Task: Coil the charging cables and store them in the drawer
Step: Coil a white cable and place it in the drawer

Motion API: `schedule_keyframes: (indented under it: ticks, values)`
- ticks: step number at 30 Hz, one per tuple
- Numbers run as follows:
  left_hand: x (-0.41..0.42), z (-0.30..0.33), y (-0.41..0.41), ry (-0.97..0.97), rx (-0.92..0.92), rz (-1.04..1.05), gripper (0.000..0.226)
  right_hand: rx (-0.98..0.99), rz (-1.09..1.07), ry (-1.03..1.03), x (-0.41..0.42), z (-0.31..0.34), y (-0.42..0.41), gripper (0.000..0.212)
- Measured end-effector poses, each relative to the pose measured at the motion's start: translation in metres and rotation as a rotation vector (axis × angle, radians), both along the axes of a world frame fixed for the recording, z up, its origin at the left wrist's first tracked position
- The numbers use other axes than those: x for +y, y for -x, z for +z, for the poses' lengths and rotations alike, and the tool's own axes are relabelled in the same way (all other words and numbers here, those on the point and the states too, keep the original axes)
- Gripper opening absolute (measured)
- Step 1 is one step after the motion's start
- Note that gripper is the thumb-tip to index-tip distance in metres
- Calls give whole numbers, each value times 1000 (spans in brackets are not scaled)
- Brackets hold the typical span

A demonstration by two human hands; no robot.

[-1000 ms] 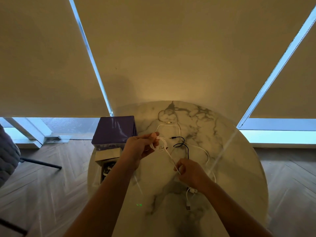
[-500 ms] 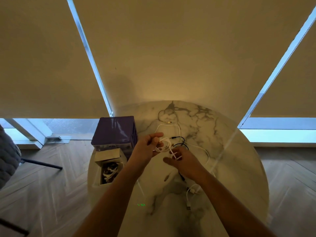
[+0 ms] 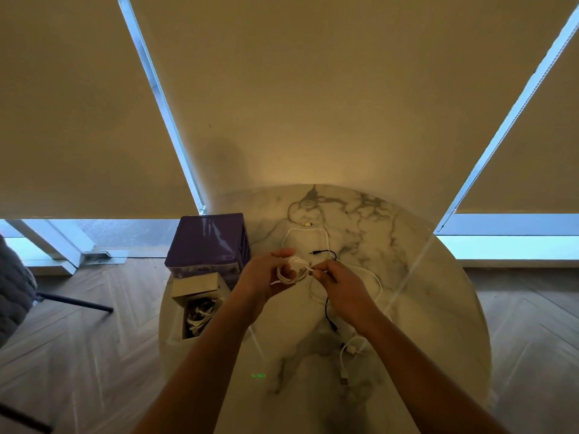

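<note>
My left hand (image 3: 264, 275) holds a small coil of white charging cable (image 3: 293, 270) above the round marble table (image 3: 438, 324). My right hand (image 3: 340, 283) pinches the loose end of that same cable just right of the coil. A black cable (image 3: 327, 303) and other white cables (image 3: 351, 352) lie loose on the table beneath and beyond my hands. At the table's left edge the open drawer (image 3: 200, 308) of a purple box (image 3: 208, 241) holds several coiled white cables.
A thin cable loop (image 3: 305, 211) lies at the table's far side. Closed roller blinds fill the background. A dark chair (image 3: 15, 292) stands at the far left on the wooden floor.
My right hand rose from lower on the table to meet the left hand. The trailing white cable has been wound into a tighter coil in my left hand.
</note>
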State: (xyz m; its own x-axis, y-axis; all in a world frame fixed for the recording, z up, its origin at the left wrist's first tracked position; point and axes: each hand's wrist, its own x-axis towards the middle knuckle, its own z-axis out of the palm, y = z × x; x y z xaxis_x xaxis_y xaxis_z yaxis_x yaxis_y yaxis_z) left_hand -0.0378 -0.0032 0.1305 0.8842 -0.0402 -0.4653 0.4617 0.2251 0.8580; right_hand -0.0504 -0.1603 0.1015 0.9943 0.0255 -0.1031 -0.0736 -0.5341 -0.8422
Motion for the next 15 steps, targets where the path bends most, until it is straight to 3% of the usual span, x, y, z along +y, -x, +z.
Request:
schedule_keyframes:
  ticks: [5,15]
  values:
    - [-4,-5,2,-177,-37,-47,21,-134,-19,44,2,0,6,18]
    - [3,5,1,-267,-36,-89,32,-516,42,301,1,5,3,27]
